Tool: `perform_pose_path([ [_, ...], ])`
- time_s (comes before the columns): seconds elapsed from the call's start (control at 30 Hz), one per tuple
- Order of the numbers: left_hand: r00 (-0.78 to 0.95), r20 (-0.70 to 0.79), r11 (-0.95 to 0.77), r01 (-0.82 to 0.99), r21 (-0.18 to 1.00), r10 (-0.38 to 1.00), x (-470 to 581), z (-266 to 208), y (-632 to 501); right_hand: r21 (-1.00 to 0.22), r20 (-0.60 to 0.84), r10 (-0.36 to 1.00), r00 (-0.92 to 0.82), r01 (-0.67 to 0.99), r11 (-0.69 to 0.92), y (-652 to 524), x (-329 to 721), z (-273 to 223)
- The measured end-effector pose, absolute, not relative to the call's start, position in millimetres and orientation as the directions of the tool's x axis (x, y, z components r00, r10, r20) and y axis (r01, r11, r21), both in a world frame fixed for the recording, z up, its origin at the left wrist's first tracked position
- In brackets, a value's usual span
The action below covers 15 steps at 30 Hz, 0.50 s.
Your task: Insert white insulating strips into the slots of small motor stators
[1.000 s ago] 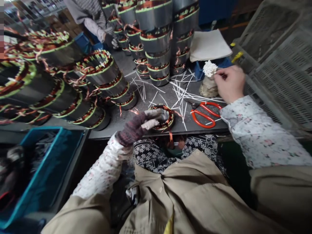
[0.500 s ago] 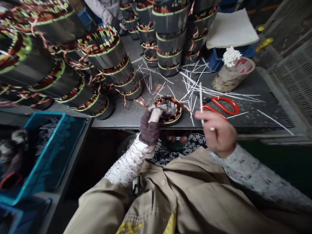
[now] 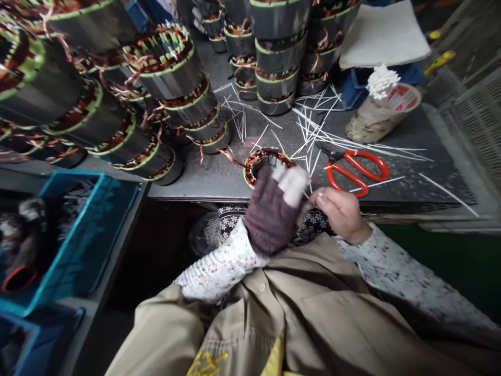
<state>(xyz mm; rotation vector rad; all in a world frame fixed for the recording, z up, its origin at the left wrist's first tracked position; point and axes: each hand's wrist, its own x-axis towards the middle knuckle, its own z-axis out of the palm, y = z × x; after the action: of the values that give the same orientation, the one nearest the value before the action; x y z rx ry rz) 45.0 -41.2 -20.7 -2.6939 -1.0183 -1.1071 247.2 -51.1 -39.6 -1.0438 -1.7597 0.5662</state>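
A ring-shaped motor stator point(image 3: 251, 169) with copper windings and a pale green rim lies near the bench's front edge. My left hand point(image 3: 274, 209), in a dark knit glove with white-wrapped fingers, is bent over its front side and hides much of it. Those fingers are curled; what they grip is hidden. Close against them, my bare right hand point(image 3: 340, 211) is closed in a pinch on a thin white tube point(image 3: 307, 195), of which only a short bit shows. Red-handled scissors point(image 3: 358, 169) lie just beyond my right hand.
Stacked stators point(image 3: 276, 68) stand at the back, with more stacks point(image 3: 168, 78) at left. Loose white tubes point(image 3: 313, 125) are strewn mid-bench. A cylindrical holder point(image 3: 371, 117) with white sticks stands at right. A teal bin point(image 3: 105, 230) sits at lower left. A co-worker's gloved hand point(image 3: 199, 20) shows behind.
My left hand has moved right, from the stator's inner left side to its front. My right hand has come in left to meet it, and the upright white tube is now mostly hidden.
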Motion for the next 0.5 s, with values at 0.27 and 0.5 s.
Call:
perform_pose_path([
  [0.27,0.511,0.480,-0.686,0.650,0.327,0.713,21,-32,11,-0.657,0.694,0.715,-0.090,0.327,0.679,-76,230,-19],
  [0.5,0.566,0.452,-0.722,0.582,0.373,0.690,28,-22,15,-0.782,0.616,0.752,0.235,0.295,0.548,-18,195,-46],
])
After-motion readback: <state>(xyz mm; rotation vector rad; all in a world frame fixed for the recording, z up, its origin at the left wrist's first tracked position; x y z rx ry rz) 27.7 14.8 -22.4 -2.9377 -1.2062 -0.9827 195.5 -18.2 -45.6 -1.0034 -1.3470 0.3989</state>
